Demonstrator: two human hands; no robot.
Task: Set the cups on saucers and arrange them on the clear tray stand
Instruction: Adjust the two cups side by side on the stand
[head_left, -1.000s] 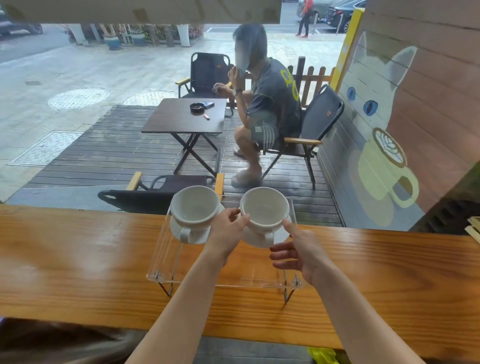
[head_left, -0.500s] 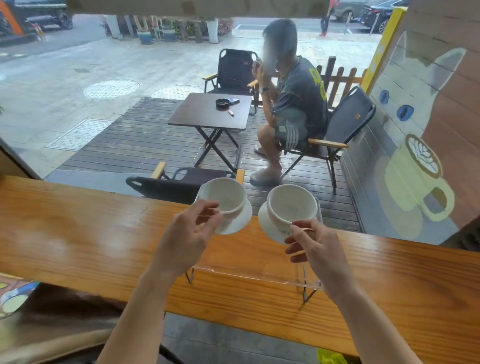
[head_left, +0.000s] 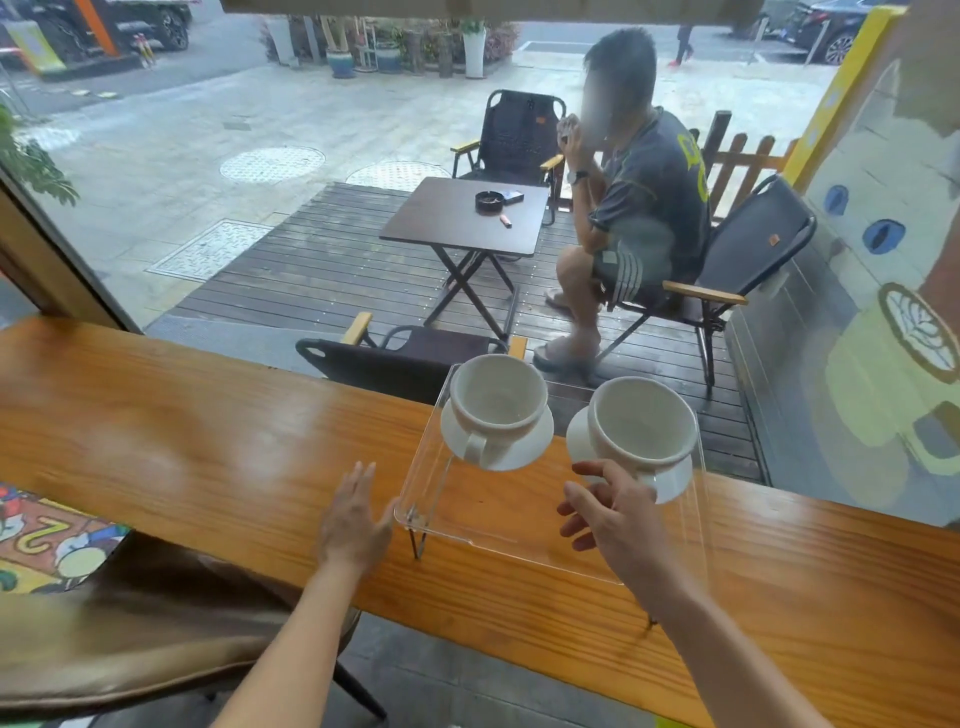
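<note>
Two white cups sit on white saucers on the clear tray stand (head_left: 483, 514), which rests on the wooden counter. The left cup (head_left: 497, 399) stands on its saucer (head_left: 540, 439) with the handle facing me. The right cup (head_left: 644, 422) stands on its saucer (head_left: 675, 480) near the stand's right side. My left hand (head_left: 353, 519) is flat and empty on the counter, beside the stand's near left corner. My right hand (head_left: 610, 512) hovers over the stand just in front of the right cup, fingers apart, its fingertips close to the saucer's rim; contact is unclear.
The wooden counter (head_left: 208, 431) runs along a window. A brown stool seat (head_left: 130, 623) and a colourful mat (head_left: 47, 540) lie at my lower left. Beyond the glass are a folding table (head_left: 467, 218), chairs and a seated person (head_left: 639, 202).
My left hand let go of the left cup and dropped to the counter beside the stand. My right hand has opened just behind the right cup. The view has shifted left.
</note>
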